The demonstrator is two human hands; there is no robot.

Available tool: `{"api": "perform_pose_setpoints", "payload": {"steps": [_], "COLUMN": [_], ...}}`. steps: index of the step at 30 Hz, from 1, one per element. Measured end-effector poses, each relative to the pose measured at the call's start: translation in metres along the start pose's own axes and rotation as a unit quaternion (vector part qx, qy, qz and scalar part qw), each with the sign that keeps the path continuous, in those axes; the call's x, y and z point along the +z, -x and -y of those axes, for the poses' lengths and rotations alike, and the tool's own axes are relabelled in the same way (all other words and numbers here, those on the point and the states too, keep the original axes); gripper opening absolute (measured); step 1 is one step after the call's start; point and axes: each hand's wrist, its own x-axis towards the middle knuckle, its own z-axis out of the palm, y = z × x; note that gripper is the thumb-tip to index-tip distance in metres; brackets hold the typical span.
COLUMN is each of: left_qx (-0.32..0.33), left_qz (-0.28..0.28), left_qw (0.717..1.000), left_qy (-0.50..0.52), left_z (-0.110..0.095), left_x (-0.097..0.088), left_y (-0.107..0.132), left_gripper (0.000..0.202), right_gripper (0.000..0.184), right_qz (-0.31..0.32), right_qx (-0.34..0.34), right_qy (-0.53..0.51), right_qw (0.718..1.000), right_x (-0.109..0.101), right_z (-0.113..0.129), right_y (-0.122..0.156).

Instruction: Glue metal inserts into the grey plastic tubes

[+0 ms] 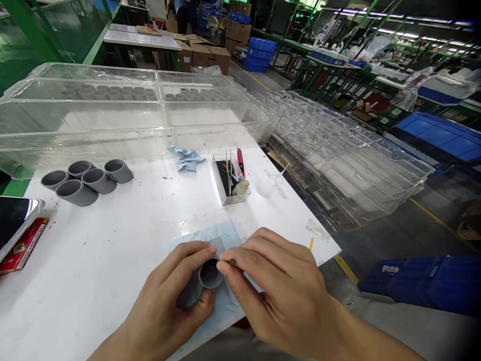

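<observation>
My left hand [171, 296] is wrapped round a short grey tube [210, 273], its open end facing up at me. My right hand [280, 288] pinches a small dark item [232, 261] at the tube's rim; I cannot make out what it is. Both hands rest over a pale blue cloth [221, 235] on the white table [112, 240]. Several more grey tubes [88, 180] lie on their sides at the left.
Clear plastic trays [124, 108] holding rows of grey tubes stand at the back; more trays [338, 155] are stacked to the right. A small clear box [230, 178] holds tweezers and a vial. A phone [13, 218] and a red pack [22, 245] lie at the left edge.
</observation>
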Motion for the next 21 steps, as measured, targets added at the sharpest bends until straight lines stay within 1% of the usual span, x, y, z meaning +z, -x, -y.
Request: {"api": "perform_pose_setpoints", "payload": {"steps": [2,4,6,7,8,9,11,13,14,16,18,19,21], "left_qx": [-0.002,-0.011,-0.022,-0.029,-0.035,-0.039,-0.041,-0.05,-0.057,-0.065,-0.049,-0.032,0.007], "left_qz": [0.002,0.001,-0.004,-0.006,-0.004,0.0,0.01,0.009,0.006,0.011,0.027,0.034,0.042], "left_qw": [1.0,1.0,1.0,0.999,0.999,0.998,0.996,0.993,0.991,0.985,0.974,0.967,0.95], "left_qy": [0.0,0.0,-0.011,-0.02,-0.032,-0.045,-0.075,-0.105,-0.12,-0.16,-0.218,-0.252,-0.31], "left_z": [0.0,0.0,0.0,-0.001,-0.001,-0.002,-0.006,-0.011,-0.014,-0.018,-0.018,-0.017,-0.01], "left_x": [0.0,-0.001,-0.002,-0.003,-0.004,-0.005,-0.008,-0.012,-0.015,-0.022,-0.03,-0.034,-0.039], "left_y": [0.001,0.0,-0.001,-0.003,-0.004,-0.006,-0.008,-0.01,-0.01,-0.01,-0.01,-0.01,-0.008], "left_gripper": [0.057,0.058,0.056,0.054,0.052,0.05,0.047,0.046,0.046,0.049,0.053,0.056,0.06], "right_gripper": [0.012,0.019,0.021,0.02,0.017,0.013,0.007,0.008,0.011,0.016,0.017,0.018,0.02], "right_qz": [-0.031,-0.108,-0.196,-0.23,-0.253,-0.262,-0.259,-0.25,-0.235,-0.184,-0.127,-0.11,-0.108], "right_qx": [0.013,0.014,0.009,0.008,0.014,0.021,0.028,0.025,0.031,0.061,0.099,0.116,0.141], "right_qy": [-0.024,-0.025,0.027,0.06,0.091,0.116,0.139,0.143,0.148,0.161,0.169,0.165,0.133], "right_qw": [0.999,0.994,0.98,0.971,0.963,0.958,0.955,0.957,0.96,0.968,0.972,0.973,0.975], "right_x": [-0.011,-0.023,-0.032,-0.035,-0.036,-0.035,-0.032,-0.027,-0.025,-0.021,-0.02,-0.021,-0.023], "right_z": [0.0,-0.007,-0.022,-0.031,-0.042,-0.052,-0.069,-0.079,-0.082,-0.085,-0.087,-0.087,-0.086], "right_y": [-0.003,-0.007,-0.013,-0.016,-0.02,-0.024,-0.032,-0.038,-0.04,-0.042,-0.04,-0.037,-0.029]}}
